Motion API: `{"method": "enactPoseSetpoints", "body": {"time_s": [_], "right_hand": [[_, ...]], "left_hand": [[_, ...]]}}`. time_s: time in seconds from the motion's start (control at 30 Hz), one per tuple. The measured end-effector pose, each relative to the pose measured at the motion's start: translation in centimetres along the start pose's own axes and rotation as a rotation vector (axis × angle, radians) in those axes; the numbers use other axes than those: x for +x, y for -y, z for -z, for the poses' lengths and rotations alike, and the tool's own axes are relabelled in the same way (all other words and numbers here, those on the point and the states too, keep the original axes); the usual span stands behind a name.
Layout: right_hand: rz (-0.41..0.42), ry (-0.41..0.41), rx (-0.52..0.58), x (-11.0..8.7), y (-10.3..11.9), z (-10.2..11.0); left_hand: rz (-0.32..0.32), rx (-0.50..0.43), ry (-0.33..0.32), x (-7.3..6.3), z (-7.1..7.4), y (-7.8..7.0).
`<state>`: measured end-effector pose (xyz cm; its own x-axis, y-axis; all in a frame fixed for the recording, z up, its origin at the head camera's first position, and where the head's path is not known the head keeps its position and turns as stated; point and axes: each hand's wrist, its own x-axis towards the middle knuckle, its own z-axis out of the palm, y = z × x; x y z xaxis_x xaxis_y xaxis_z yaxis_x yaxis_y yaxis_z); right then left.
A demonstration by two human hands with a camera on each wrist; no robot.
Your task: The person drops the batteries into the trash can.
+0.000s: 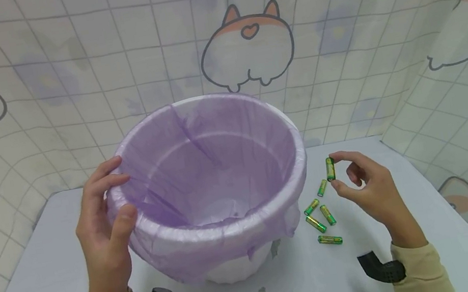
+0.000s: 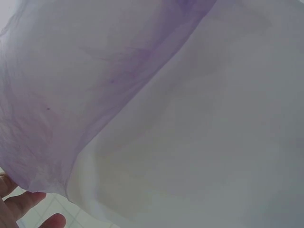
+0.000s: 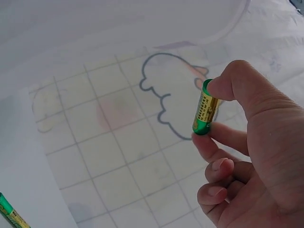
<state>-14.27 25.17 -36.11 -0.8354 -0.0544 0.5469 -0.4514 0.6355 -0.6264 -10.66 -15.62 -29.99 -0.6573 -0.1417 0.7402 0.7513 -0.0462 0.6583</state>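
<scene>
Your left grip (image 1: 102, 235) is holding the lined bin (image 1: 225, 230) by its left rim. Your right grip (image 1: 369, 190) is pinching a battery (image 1: 330, 169) upright between thumb and fingertips.

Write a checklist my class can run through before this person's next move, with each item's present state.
1. Right hand pinches one battery: ok.
2. Left hand grips the bin at its rim: ok.
3. Bag folded over the near rim: ok.
4. Held battery above the bin's opening, if it is to go in: not ok, it is to the right.
5. Bag's bottom free of batteries: cannot tell, the near rim may hide some.
</scene>
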Motion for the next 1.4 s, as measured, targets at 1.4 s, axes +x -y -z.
{"method": "enactPoseSetpoints", "body": {"time_s": [1.4], "right_hand": [[0.246,-0.035,0.207,2.1,6.7,1.4]], "left_hand": [[0.008,0.013,0.006,0.1,-0.1,-0.2]]}}
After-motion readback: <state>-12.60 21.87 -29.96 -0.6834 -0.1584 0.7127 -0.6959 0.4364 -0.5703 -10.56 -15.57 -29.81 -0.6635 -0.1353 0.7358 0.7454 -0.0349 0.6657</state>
